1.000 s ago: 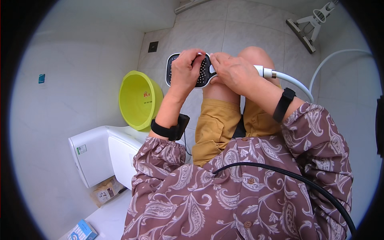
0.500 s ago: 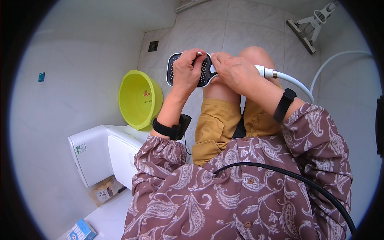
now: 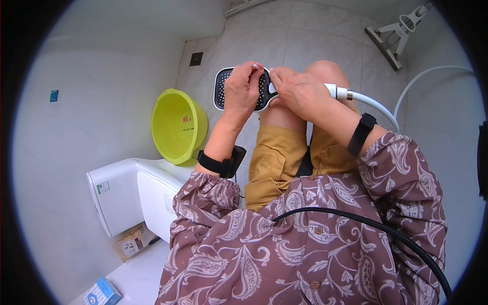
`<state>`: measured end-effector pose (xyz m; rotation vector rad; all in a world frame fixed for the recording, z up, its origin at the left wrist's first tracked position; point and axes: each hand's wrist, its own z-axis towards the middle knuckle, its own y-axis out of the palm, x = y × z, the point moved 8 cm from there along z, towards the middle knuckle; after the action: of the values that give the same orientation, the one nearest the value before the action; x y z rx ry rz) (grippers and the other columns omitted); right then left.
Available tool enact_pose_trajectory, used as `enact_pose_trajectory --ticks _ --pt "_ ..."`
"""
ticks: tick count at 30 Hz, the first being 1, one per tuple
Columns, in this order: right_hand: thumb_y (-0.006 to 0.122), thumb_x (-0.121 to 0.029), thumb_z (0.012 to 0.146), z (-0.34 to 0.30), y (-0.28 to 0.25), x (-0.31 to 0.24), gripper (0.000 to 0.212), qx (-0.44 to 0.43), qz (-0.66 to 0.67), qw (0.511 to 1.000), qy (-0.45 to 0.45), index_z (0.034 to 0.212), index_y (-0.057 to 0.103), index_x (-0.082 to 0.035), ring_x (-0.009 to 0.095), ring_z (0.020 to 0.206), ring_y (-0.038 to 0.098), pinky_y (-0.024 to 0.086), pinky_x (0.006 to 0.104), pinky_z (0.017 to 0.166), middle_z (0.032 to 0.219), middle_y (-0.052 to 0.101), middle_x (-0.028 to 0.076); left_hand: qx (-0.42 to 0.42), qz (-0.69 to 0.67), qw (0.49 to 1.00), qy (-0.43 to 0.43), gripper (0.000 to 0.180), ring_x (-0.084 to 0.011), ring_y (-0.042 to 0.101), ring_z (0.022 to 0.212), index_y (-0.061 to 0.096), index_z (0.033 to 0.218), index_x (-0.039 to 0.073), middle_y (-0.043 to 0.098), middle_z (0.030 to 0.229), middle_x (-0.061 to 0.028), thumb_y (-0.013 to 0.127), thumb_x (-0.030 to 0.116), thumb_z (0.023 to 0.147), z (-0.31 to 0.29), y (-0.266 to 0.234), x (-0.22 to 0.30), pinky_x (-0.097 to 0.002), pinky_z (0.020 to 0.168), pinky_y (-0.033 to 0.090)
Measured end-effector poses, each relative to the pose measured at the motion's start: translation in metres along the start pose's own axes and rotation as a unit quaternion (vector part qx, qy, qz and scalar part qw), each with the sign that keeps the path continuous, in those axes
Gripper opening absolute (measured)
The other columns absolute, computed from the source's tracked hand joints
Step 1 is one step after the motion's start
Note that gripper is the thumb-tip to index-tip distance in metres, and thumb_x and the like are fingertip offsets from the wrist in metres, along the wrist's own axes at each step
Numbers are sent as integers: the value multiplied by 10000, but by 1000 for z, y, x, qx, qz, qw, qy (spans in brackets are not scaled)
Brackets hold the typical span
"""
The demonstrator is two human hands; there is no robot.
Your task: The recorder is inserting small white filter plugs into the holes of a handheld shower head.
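Though small, red basin-lettering (image 3: pixel 186 120) near showerhead (image 3: pixel 264 91)

This is a bathroom. A white toilet (image 3: pixel 155 201) stands on the left, with a green basin (image 3: pixel 165 127) just beyond it. Farther off on the left, a dark square drain (image 3: pixel 196 59) is set in the grey tiled floor (image 3: pixel 320 30). A shower head (image 3: pixel 219 89) joined to a white hose (image 3: pixel 373 104), and a mop (image 3: pixel 399 38) at the far right, also suit such a room.
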<state>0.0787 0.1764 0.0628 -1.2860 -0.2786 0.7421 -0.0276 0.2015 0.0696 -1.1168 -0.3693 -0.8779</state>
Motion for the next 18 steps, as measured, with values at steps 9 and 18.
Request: enact_pose_trajectory --ticks 9,18 --pt "637 -276 726 0 0 0 501 -14 -5 1000 5 1090 545 56 194 780 619 508 275 635 841 611 94 4 29 1000 13 54 -323 560 749 541 875 30 606 798 -130 557 38 823 2 6 7 -391 642 446" --pt "654 -309 713 -1 -1 1 538 -27 0 1000 11 1088 544 61 197 800 616 505 271 657 851 612 100 34 -50 995 -80 39 -289 601 675 539 858 23 615 746 -132 555 25 822 3 0 0 -334 610 460"
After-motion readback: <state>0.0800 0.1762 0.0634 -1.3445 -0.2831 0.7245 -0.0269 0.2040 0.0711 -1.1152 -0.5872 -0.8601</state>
